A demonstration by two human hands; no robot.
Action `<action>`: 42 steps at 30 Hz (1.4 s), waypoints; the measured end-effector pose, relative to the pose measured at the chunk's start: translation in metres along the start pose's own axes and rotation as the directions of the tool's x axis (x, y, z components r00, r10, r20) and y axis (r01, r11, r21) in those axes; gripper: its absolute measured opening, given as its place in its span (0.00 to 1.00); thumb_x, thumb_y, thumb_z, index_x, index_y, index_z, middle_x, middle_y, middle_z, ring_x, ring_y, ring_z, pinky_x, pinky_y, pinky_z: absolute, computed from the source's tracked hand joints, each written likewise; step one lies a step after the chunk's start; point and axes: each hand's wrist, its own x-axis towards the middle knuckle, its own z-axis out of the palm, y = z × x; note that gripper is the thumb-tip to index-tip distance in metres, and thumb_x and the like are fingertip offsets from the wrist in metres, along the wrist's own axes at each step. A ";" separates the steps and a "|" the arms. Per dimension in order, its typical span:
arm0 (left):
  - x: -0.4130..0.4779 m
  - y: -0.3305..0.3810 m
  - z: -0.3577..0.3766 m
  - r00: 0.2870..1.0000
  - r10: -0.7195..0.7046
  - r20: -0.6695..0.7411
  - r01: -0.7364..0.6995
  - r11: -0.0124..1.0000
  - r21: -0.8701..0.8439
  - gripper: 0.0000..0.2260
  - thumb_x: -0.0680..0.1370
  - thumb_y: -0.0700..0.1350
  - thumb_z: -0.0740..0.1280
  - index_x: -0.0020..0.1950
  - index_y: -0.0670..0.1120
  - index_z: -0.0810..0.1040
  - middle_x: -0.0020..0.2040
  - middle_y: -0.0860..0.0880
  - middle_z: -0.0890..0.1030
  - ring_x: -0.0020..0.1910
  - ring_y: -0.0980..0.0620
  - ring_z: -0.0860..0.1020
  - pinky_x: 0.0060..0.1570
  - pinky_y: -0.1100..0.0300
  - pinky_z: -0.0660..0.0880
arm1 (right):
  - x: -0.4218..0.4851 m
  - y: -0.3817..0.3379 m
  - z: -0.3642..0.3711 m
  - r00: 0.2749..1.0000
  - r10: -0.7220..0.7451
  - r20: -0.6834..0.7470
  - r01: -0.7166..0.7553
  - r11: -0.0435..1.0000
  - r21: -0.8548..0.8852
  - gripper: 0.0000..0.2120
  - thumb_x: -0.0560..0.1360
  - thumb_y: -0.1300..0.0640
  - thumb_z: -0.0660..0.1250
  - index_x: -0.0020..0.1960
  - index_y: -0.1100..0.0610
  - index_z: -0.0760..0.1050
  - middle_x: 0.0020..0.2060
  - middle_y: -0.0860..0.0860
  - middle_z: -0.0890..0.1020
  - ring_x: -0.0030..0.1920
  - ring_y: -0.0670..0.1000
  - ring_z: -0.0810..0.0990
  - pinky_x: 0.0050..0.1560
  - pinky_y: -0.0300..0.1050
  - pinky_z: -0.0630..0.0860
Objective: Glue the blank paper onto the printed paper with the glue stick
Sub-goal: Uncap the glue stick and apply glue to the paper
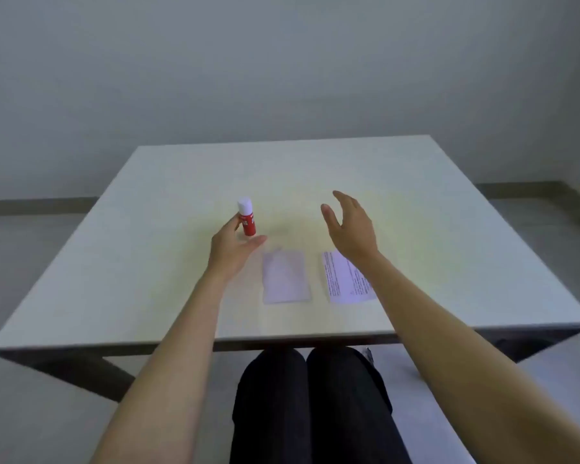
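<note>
Upright, white cap topmost, glue stick (247, 217) beside open left hand (231, 248)

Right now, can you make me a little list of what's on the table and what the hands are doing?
table: white, holds everything
glue stick: red, white cap on, upright
blank paper: flat, middle
printed paper: flat, right of the blank one, apart
left hand: open, by the glue stick, contact unclear
right hand: open, raised, empty

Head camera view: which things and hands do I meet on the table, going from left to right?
left hand → glue stick → blank paper → printed paper, with the right hand raised above its far end.
</note>
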 end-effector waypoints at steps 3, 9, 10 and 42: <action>-0.002 0.002 0.011 0.994 0.002 -0.111 -0.012 0.996 -0.089 0.10 0.72 0.44 0.71 0.53 0.48 0.78 0.50 0.51 0.82 0.56 0.50 0.79 0.51 0.62 0.70 | -0.001 -0.005 0.004 0.999 -0.019 -0.033 0.021 0.998 0.053 0.23 0.80 0.48 0.59 0.71 0.60 0.67 0.69 0.55 0.73 0.69 0.55 0.70 0.69 0.51 0.66; 0.000 0.018 0.012 0.981 0.107 -0.161 -0.117 0.992 -0.053 0.07 0.72 0.41 0.71 0.49 0.46 0.80 0.47 0.47 0.82 0.47 0.48 0.80 0.48 0.61 0.73 | 0.002 -0.022 0.004 1.000 -0.016 -0.026 0.023 0.948 0.319 0.23 0.77 0.45 0.64 0.68 0.54 0.71 0.62 0.52 0.77 0.56 0.52 0.79 0.55 0.43 0.73; -0.001 0.023 0.013 0.973 0.181 -0.142 -0.183 0.983 -0.004 0.08 0.71 0.40 0.72 0.50 0.46 0.81 0.46 0.48 0.80 0.44 0.51 0.79 0.46 0.63 0.72 | 0.004 -0.025 0.002 1.000 0.002 -0.006 0.000 0.935 0.356 0.23 0.76 0.43 0.65 0.67 0.53 0.71 0.58 0.51 0.79 0.49 0.51 0.81 0.49 0.41 0.73; -0.049 0.058 0.014 0.854 0.520 -0.012 -0.493 0.817 0.298 0.15 0.69 0.43 0.75 0.55 0.46 0.83 0.44 0.54 0.73 0.43 0.51 0.75 0.40 0.63 0.70 | -0.020 -0.010 -0.041 0.927 -0.052 0.371 -0.114 0.904 0.412 0.09 0.76 0.55 0.67 0.54 0.57 0.76 0.36 0.51 0.81 0.30 0.48 0.80 0.33 0.40 0.77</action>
